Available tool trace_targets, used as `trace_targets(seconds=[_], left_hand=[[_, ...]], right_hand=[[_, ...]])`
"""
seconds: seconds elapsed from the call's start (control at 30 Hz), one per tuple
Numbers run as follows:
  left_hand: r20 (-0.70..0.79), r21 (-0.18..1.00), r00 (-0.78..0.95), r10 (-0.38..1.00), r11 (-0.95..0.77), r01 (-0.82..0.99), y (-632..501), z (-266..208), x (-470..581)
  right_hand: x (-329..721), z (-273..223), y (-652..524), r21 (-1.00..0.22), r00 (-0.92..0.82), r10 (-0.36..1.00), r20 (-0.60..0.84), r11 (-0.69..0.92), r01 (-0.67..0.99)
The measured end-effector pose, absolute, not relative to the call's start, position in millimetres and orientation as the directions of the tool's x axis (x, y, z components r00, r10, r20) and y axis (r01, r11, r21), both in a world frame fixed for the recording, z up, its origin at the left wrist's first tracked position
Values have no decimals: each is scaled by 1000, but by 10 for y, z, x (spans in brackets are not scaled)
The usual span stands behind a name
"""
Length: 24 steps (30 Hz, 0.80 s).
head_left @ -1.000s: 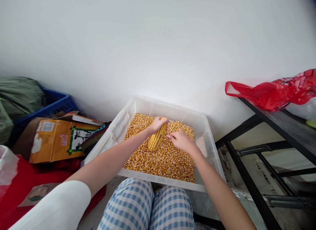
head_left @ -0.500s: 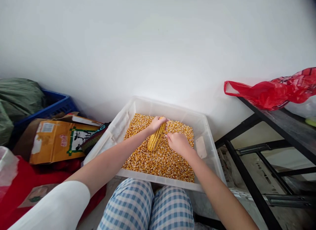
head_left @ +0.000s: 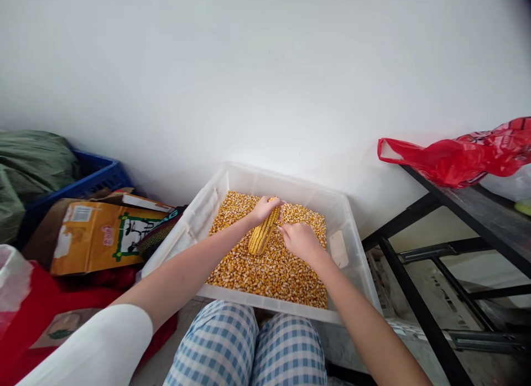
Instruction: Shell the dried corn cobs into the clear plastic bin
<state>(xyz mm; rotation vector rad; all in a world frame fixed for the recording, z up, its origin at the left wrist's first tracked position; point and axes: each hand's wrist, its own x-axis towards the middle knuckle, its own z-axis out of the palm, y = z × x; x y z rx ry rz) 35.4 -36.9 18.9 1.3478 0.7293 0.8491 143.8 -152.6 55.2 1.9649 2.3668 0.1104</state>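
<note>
My left hand (head_left: 264, 209) is closed around the upper end of a yellow corn cob (head_left: 260, 239). The cob slants over loose corn kernels (head_left: 265, 281), its lower end close to or resting on them. A bare strip runs along the cob's right side, where kernels are gone. My right hand (head_left: 301, 239) is closed on a thin, dark-shafted tool (head_left: 276, 225); its handle is hidden in my fist, so its exact kind is unclear. The tool's tip is at the cob's right side. A translucent plastic bin (head_left: 352, 253) holds the kernels in front of my knees.
To the left are an orange cardboard box (head_left: 93, 236), a blue crate (head_left: 99, 176) and a red bag (head_left: 25, 308). A black metal frame (head_left: 409, 295) stands on the right, with a red plastic bag (head_left: 448, 159) on top. A white wall rises behind the bin.
The view has shifted very slightly. Both hands keep their grip on the cob and the tool, and the tool's shaft sits slightly differently against the cob.
</note>
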Motion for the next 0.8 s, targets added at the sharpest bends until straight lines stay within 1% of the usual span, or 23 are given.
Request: trace_targets(seconds=[0.2, 0.53, 0.8], left_hand=[[26, 996, 516, 856, 20, -84, -372, 197, 352], [29, 994, 515, 857, 29, -105, -372, 191, 357], [28, 990, 518, 855, 48, -132, -366, 180, 356]], right_hand=[[1446, 590, -1534, 86, -187, 982, -8, 187, 979], [1437, 563, -1529, 107, -201, 980, -5, 200, 974], [1397, 595, -1542, 117, -162, 986, -31, 165, 979]])
